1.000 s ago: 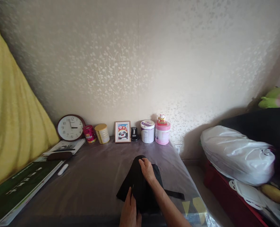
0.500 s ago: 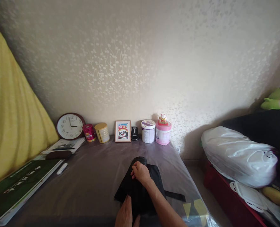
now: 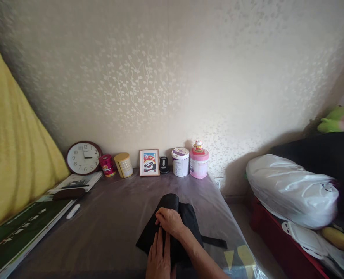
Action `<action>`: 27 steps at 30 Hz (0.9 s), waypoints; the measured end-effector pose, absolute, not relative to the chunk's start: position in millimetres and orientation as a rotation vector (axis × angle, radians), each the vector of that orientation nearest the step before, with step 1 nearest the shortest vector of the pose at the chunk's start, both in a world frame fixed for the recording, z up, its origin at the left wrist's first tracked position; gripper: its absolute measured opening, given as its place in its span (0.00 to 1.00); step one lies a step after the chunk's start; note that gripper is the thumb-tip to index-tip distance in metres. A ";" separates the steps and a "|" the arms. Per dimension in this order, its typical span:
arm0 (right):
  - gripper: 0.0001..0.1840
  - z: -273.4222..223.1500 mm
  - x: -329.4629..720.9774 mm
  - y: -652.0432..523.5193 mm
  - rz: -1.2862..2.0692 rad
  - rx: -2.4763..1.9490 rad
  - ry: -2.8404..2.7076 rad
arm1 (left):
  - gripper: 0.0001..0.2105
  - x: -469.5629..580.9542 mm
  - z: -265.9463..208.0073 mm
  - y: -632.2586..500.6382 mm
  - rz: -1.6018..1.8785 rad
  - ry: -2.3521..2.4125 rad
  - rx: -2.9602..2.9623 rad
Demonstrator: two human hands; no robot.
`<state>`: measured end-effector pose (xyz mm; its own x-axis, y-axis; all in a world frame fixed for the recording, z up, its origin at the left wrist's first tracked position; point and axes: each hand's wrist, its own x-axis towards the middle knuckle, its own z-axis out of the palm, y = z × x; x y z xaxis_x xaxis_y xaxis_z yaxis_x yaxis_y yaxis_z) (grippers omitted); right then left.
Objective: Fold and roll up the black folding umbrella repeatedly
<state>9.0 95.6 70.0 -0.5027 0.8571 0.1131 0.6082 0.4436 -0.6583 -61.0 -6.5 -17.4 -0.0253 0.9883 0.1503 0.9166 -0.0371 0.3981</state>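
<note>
A black fabric item (image 3: 186, 213), partly folded over itself, lies on the table near its front edge. From its right side a flat black strap (image 3: 215, 241) sticks out across the tabletop. My right hand (image 3: 170, 221) rests on the middle of the fabric, its fingers curled in and closed on a fold. Just below, my left hand (image 3: 159, 254) lies flat on the cloth with fingers stretched forward, the tips close to the right hand's fingers. Both hands and the right forearm hide much of the fabric.
Along the wall stand a clock (image 3: 83, 158), a maroon can (image 3: 107, 166), a yellow-lidded can (image 3: 123, 165), a framed panda picture (image 3: 149, 162) and two tubs (image 3: 180, 162). To the left lie a green book (image 3: 29, 223) and a white pen-like object (image 3: 73, 211). A white bag (image 3: 291, 190) sits at right.
My left hand has slid forward over the fabric, up to my right hand, and its fingers lie flatter. My right hand has shifted slightly toward me and stays closed. The view has tilted slightly.
</note>
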 end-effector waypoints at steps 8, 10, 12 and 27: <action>0.12 41.2 30.2 91.5 0.513 -0.864 -2.276 | 0.43 -68.5 -32.7 -4.2 0.634 1.997 1.905; 0.13 34.9 29.1 101.5 0.486 -0.894 -2.280 | 0.43 -69.2 -31.5 -3.5 0.609 1.995 1.892; 0.13 32.3 26.6 114.9 0.470 -0.934 -2.279 | 0.44 -69.8 -28.9 -3.0 0.581 1.987 1.891; 0.18 15.5 61.4 120.8 0.290 -1.480 -1.936 | 0.42 -71.0 -6.6 -7.4 0.430 2.067 1.910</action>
